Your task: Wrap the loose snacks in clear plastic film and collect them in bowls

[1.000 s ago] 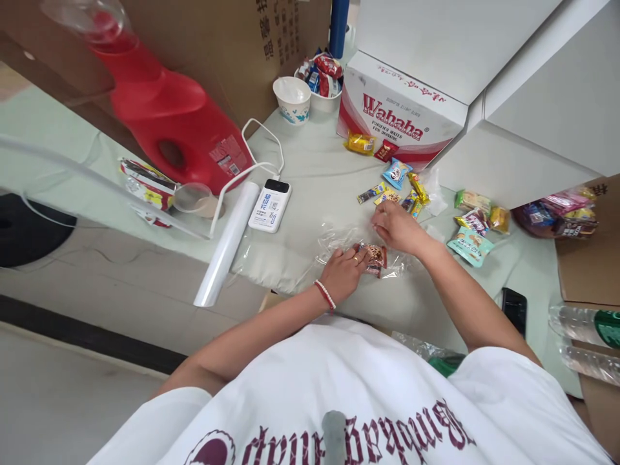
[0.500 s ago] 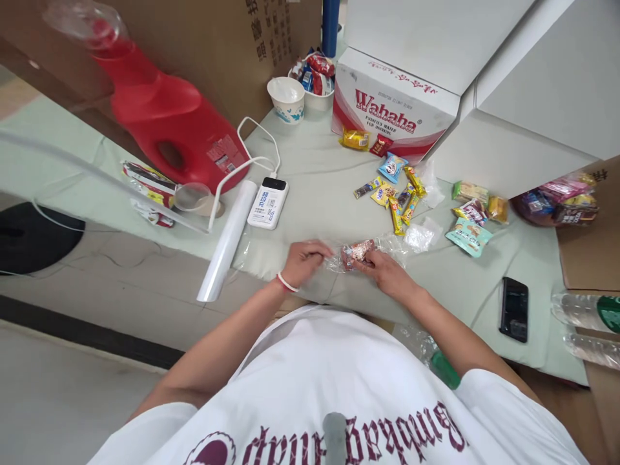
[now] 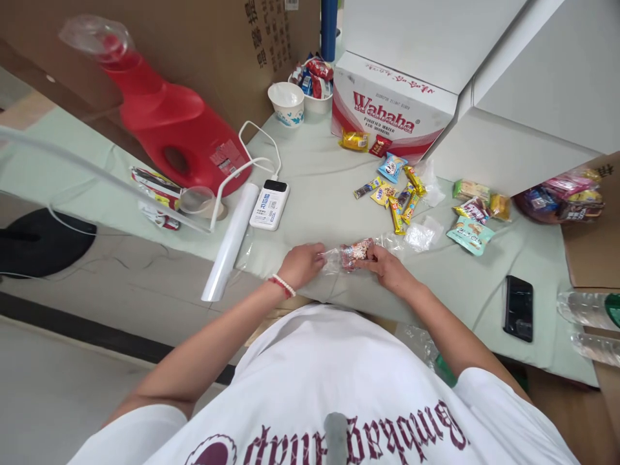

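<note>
While the right hand [image 3: 390, 268] keeps its hold on the brown-and-red printed snack packet [image 3: 357, 254], the left hand [image 3: 301, 265], a blur half a second ago, has steadied at the left end of the clear plastic film [image 3: 332, 259]. A second ago it was the left hand that lay on the packet, with the right over by the yellow snack sticks [image 3: 397, 216]; now both are busy at one bundle, so I'd judge the film is being worked from its end.

The packet sits at the table's near edge, between the hands. The right thumb and fingers close narrowly on its right side; the left fingertips look pinched together on the film, though I can't tell how firmly. Both forearms angle inward, the left wrist wearing a red-and-white bracelet [image 3: 283, 285].
</note>
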